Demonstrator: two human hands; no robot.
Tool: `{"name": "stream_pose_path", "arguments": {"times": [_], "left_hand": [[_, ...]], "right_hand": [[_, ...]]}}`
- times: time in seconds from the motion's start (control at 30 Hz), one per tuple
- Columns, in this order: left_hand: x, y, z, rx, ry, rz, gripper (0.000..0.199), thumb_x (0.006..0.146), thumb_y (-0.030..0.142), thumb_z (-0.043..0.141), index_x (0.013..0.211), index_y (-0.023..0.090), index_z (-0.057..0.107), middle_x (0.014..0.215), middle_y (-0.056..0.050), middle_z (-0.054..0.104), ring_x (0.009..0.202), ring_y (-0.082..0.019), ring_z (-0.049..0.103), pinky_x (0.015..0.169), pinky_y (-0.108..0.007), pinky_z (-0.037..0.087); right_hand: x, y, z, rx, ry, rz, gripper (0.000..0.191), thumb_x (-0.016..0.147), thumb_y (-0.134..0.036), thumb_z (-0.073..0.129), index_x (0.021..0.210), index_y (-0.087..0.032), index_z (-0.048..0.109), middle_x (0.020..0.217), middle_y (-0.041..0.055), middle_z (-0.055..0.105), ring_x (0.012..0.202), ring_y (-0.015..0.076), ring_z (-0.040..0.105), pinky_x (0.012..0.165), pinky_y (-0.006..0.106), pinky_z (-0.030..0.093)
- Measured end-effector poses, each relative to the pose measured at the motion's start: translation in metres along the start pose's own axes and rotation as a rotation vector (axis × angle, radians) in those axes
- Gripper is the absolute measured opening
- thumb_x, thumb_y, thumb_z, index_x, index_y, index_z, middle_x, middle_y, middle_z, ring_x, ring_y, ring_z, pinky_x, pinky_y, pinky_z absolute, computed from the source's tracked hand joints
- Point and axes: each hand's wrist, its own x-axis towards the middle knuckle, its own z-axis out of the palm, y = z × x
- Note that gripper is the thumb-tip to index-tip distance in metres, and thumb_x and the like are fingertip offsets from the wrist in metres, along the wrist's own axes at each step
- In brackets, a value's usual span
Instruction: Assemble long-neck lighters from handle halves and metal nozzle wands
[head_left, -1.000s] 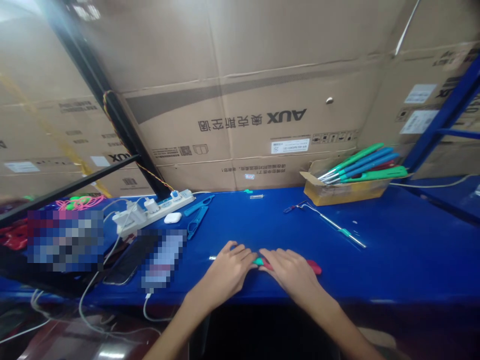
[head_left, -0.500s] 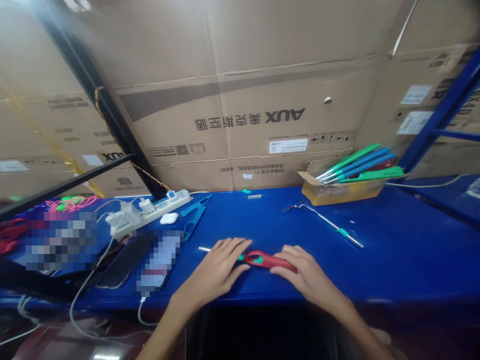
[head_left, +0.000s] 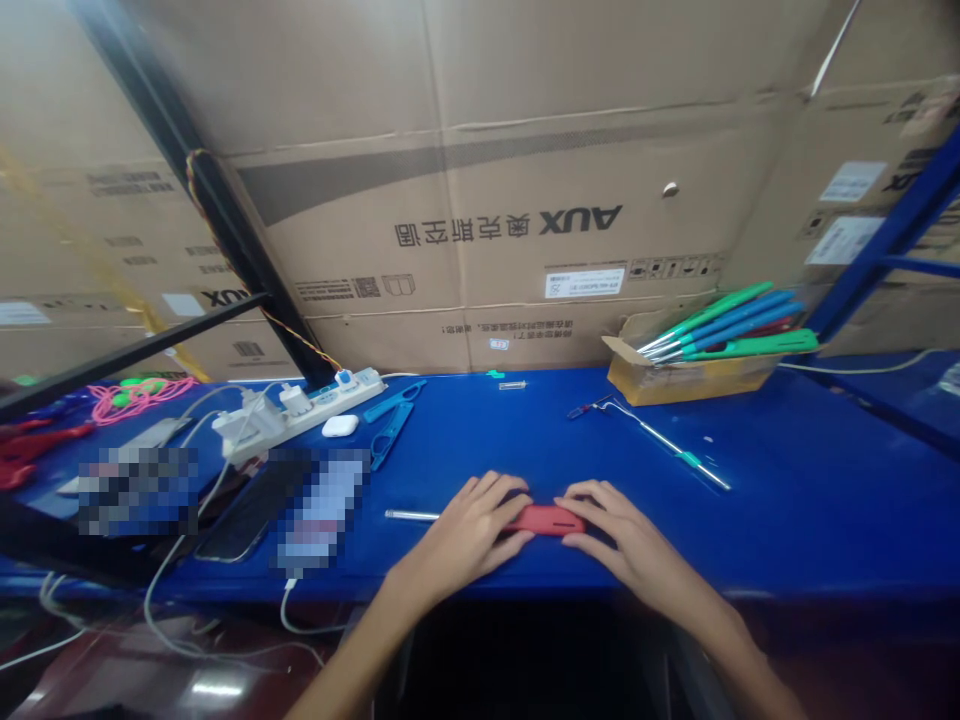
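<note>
Evidently a holding step, lower centre: your left hand (head_left: 481, 522) gripped, right hand (head_left: 616, 525) pinched, the red-handled tool (head_left: 551, 519); turning likely needed both

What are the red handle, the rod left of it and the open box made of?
Red handle: probably plastic, smooth with slight sheen. Rod: likely metal, silvery and shiny. Box: apparently cardboard, with brownish folded flaps; its glossy yellow front may be tape.

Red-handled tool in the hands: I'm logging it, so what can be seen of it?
The red-handled tool lies crosswise near the front edge of the blue table. Its rounded handle looks plastic, with a dark slot toward the right end; a thin, silvery, metal-looking rod points left. The left hand covers the middle; the right hand holds the right end.
</note>
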Motion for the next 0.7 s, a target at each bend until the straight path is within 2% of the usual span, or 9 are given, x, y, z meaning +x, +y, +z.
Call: {"name": "stream_pose_path", "arguments": {"times": [0.13, 0.27, 0.33, 0.43, 0.53, 0.7], "left_hand": [[0.000, 0.004, 0.004, 0.066, -0.024, -0.014, 0.032, 0.105, 0.034, 0.051, 0.134, 0.022, 0.058, 0.136, -0.011, 0.061, 0.127, -0.024, 0.056, 0.105, -0.044, 0.048], [-0.002, 0.008, 0.018, 0.138, -0.004, 0.012, 0.041, 0.108, 0.027, 0.042, 0.145, 0.012, 0.047, 0.151, -0.017, 0.051, 0.141, -0.026, 0.048, 0.112, -0.045, 0.044], [-0.004, 0.009, 0.023, 0.162, 0.018, 0.019, 0.044, 0.108, 0.028, 0.041, 0.149, 0.011, 0.043, 0.155, -0.019, 0.046, 0.144, -0.026, 0.044, 0.114, -0.045, 0.044], [-0.004, 0.008, 0.028, 0.159, 0.020, 0.036, 0.042, 0.108, 0.027, 0.042, 0.149, 0.018, 0.045, 0.155, -0.014, 0.047, 0.145, -0.026, 0.044, 0.114, -0.048, 0.043], [-0.005, 0.007, 0.028, 0.129, -0.019, 0.027, 0.042, 0.106, 0.018, 0.041, 0.147, 0.024, 0.048, 0.153, -0.009, 0.051, 0.145, -0.024, 0.044, 0.114, -0.049, 0.043], [-0.004, 0.013, 0.025, 0.107, -0.016, 0.017, 0.041, 0.107, 0.019, 0.039, 0.146, 0.023, 0.048, 0.156, -0.008, 0.047, 0.148, -0.023, 0.039, 0.117, -0.051, 0.039]], "right_hand": [[0.000, -0.002, 0.001, -0.108, 0.005, -0.013, 0.028, 0.102, -0.039, 0.055, 0.125, -0.029, 0.067, 0.118, 0.0077, 0.065, 0.104, 0.0237, 0.062, 0.089, 0.041, 0.053], [0.001, -0.008, 0.000, -0.171, -0.002, -0.019, 0.028, 0.102, -0.040, 0.055, 0.123, -0.027, 0.068, 0.112, 0.0076, 0.066, 0.099, 0.0229, 0.060, 0.084, 0.039, 0.051], [0.000, -0.009, 0.000, -0.178, 0.008, -0.011, 0.027, 0.101, -0.040, 0.056, 0.121, -0.028, 0.069, 0.109, 0.0065, 0.066, 0.097, 0.0222, 0.060, 0.082, 0.038, 0.050], [-0.001, -0.006, 0.002, -0.181, 0.035, -0.002, 0.025, 0.099, -0.042, 0.059, 0.118, -0.031, 0.071, 0.108, 0.0052, 0.067, 0.095, 0.0217, 0.062, 0.079, 0.036, 0.051], [-0.002, -0.002, 0.004, -0.147, 0.046, 0.007, 0.027, 0.098, -0.044, 0.060, 0.120, -0.034, 0.071, 0.111, 0.0054, 0.068, 0.099, 0.0228, 0.063, 0.082, 0.038, 0.053], [-0.003, 0.001, 0.005, 0.018, 0.067, 0.104, 0.029, 0.104, -0.045, 0.048, 0.116, -0.032, 0.071, 0.111, 0.0060, 0.070, 0.102, 0.0236, 0.065, 0.090, 0.041, 0.052]]}}
